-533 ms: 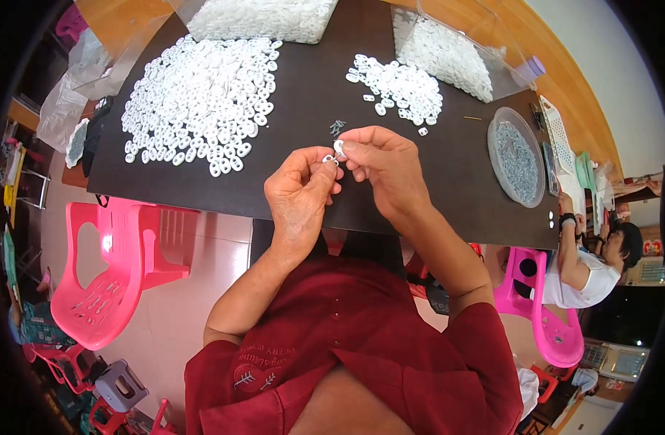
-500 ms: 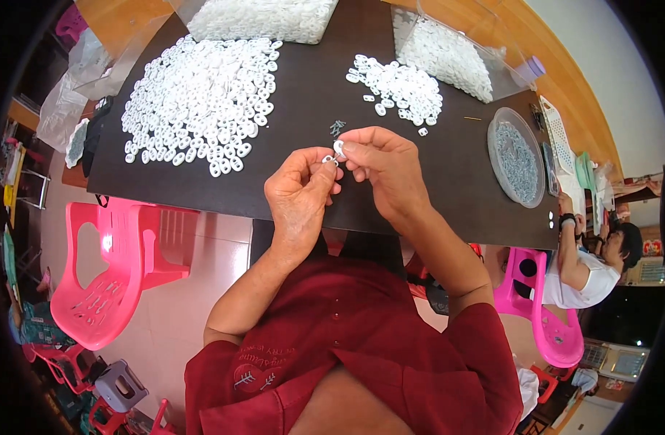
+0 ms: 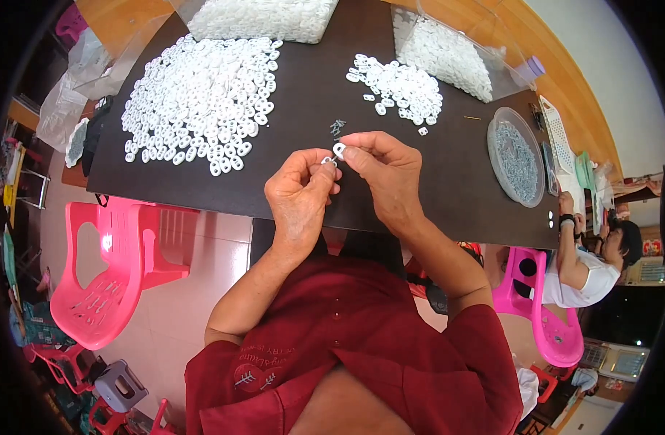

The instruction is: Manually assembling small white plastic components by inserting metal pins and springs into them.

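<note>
- A small white plastic ring (image 3: 339, 149) sits pinched at the fingertips of the right hand (image 3: 385, 176), held just above the dark tabletop (image 3: 303, 185) near its front edge.
- The left hand (image 3: 300, 194) is closed on a tiny grey metal piece (image 3: 328, 159), its tip touching or almost touching the ring; the piece is too small to say what kind it is.
- The ring looks smooth, flat and oval with a hole, like the others lying about; it is partly hidden by the thumb.
- Risk, as I judge it: both parts are tiny and gripped only by fingertips, so a slight slip could drop either one, and the grey piece would be hard to spot on the dark surface.
- A misaligned push could also pop the ring out of the pinch.
- Just beyond the hands lies a small cluster of grey metal bits (image 3: 337, 127).
- Farther out are 2 spreads of white rings: a large heap (image 3: 202, 98) on the left and a smaller heap (image 3: 398, 85) on the right.
- A round clear dish (image 3: 517, 156) of grey pieces sits far right.
- A pink chair (image 3: 108, 268) stands by the left side; another person (image 3: 586, 261) sits at the right end.
</note>
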`<state>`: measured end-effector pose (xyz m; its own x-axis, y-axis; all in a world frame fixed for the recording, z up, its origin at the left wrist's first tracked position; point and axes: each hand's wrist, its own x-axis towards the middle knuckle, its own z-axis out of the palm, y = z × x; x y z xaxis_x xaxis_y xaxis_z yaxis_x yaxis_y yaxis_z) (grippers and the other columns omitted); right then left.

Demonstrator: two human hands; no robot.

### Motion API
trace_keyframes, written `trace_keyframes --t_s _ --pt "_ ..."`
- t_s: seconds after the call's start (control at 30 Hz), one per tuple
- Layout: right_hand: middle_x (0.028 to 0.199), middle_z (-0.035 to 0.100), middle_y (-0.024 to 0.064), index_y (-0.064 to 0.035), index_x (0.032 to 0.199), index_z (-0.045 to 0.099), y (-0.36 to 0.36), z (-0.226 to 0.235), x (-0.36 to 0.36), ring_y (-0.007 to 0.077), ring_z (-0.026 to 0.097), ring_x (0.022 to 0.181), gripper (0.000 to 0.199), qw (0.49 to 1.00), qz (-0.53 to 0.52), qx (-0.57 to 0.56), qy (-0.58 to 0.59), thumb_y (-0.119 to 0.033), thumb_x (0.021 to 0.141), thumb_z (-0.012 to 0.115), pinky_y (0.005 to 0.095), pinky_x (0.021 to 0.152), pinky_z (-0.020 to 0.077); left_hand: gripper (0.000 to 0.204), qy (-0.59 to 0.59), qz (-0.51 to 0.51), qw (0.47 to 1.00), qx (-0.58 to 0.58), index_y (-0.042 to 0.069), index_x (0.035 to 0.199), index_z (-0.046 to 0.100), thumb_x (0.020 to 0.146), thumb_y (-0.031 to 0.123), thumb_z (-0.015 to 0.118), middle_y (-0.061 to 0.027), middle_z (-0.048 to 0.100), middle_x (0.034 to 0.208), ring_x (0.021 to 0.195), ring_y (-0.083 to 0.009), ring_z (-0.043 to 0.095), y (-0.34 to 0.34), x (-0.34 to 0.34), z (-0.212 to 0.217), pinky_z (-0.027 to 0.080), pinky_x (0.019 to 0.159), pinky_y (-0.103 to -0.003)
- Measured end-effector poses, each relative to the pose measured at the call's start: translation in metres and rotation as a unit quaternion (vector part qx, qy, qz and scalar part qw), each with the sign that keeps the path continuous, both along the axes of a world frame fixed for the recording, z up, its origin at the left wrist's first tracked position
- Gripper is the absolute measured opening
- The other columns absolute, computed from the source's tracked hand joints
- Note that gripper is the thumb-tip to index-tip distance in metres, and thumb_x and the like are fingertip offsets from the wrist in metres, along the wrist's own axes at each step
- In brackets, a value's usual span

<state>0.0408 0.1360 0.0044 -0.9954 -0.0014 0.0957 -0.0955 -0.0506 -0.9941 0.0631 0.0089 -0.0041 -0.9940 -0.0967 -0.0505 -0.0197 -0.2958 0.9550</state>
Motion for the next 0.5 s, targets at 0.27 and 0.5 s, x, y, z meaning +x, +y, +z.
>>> trace_keyframes --t_s 0.27,0.5 --pt "0.082 0.064 0.0042 0.0039 0.095 0.065 -0.0046 0.0037 0.0051 0.0065 0.057 0.073 0.014 0.999 0.003 0.039 0.013 0.001 0.082 0.06 0.0202 0.067 0.0466 0.009 0.001 0.0 1.0 0.02 -0.001 0.093 0.061 0.086 0.002 0.056 -0.0015 0.061 0.073 0.059 -0.0043 0.054 0.0001 -0.0002 -0.0016 0.041 0.049 -0.017" --pt "0.083 0.064 0.0053 0.0043 0.096 0.064 0.0003 -0.0006 0.0049 0.0075 0.057 0.073 0.016 0.997 0.028 0.049 0.045 0.005 0.083 0.056 0.021 0.066 0.0474 0.021 0.03 -0.025 0.999 0.037 -0.001 0.109 0.058 0.088 0.001 0.055 -0.0026 0.061 0.076 0.063 -0.0048 0.055 0.0 -0.0003 -0.006 0.044 0.052 -0.017"
